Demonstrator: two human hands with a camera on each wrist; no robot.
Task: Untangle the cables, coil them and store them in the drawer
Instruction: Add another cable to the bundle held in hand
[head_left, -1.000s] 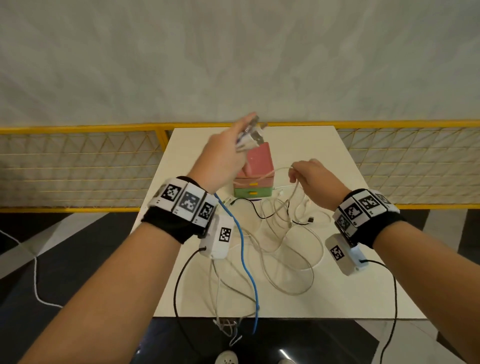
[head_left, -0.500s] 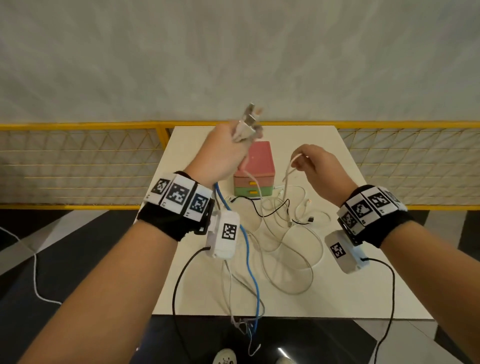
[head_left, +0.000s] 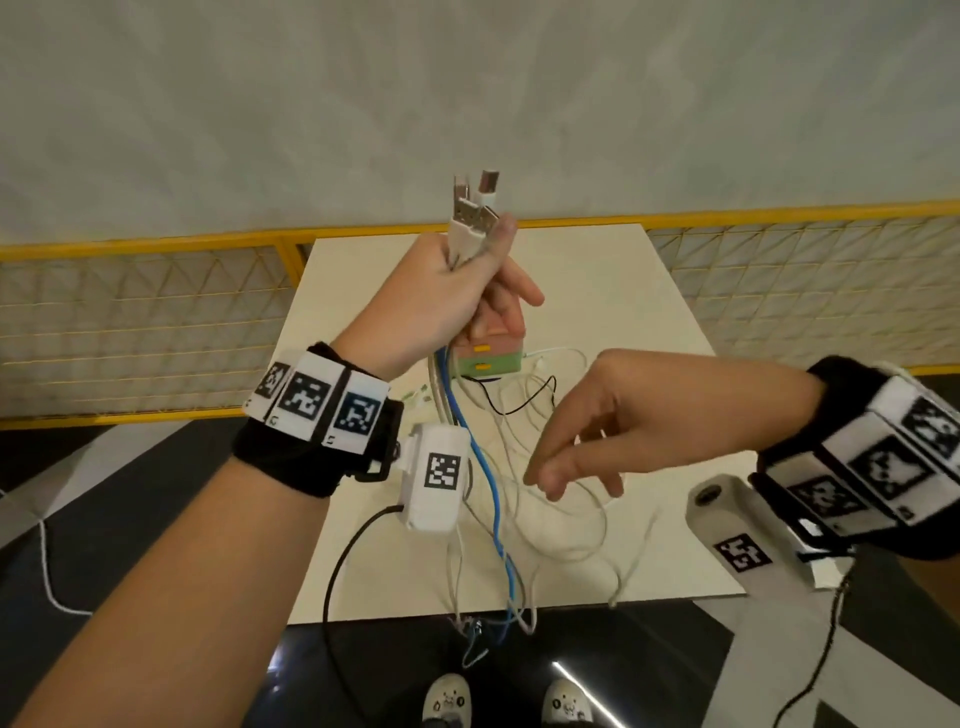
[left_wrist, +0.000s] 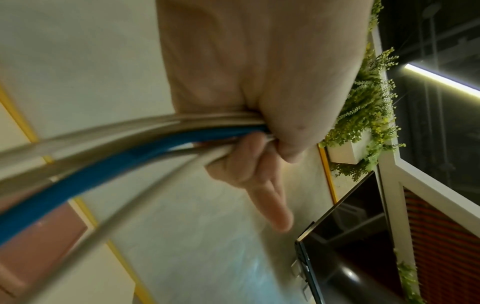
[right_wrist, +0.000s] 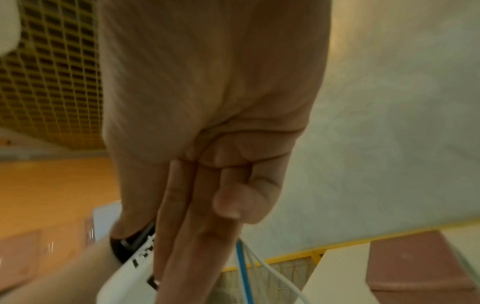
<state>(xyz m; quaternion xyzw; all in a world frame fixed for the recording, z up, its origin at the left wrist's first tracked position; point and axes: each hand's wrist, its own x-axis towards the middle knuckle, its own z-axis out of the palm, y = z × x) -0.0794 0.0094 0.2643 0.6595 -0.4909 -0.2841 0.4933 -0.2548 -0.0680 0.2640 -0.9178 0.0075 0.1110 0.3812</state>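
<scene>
My left hand (head_left: 457, 291) is raised above the table and grips a bundle of cables (head_left: 470, 223) by their plug ends, several USB plugs sticking up out of the fist. A blue cable (head_left: 488, 483) and white ones hang from it past the table's front edge. In the left wrist view the blue cable (left_wrist: 103, 166) and grey-white cables run into the closed fingers (left_wrist: 246, 168). My right hand (head_left: 597, 447) hovers to the right of the hanging cables with fingers (right_wrist: 197, 216) straight and nothing in it. A small pink and green drawer box (head_left: 488, 358) stands behind my left hand.
Loose white cable loops (head_left: 561, 519) and a thin black cable (head_left: 498, 400) lie on the white table (head_left: 649, 322). A yellow mesh railing (head_left: 156, 322) runs behind the table. My shoes (head_left: 447, 701) show below the front edge on the dark floor.
My left hand has lifted the plug bundle higher. My right hand has let go of the white cable, dropped and moved left toward the hanging cables with fingers straightened.
</scene>
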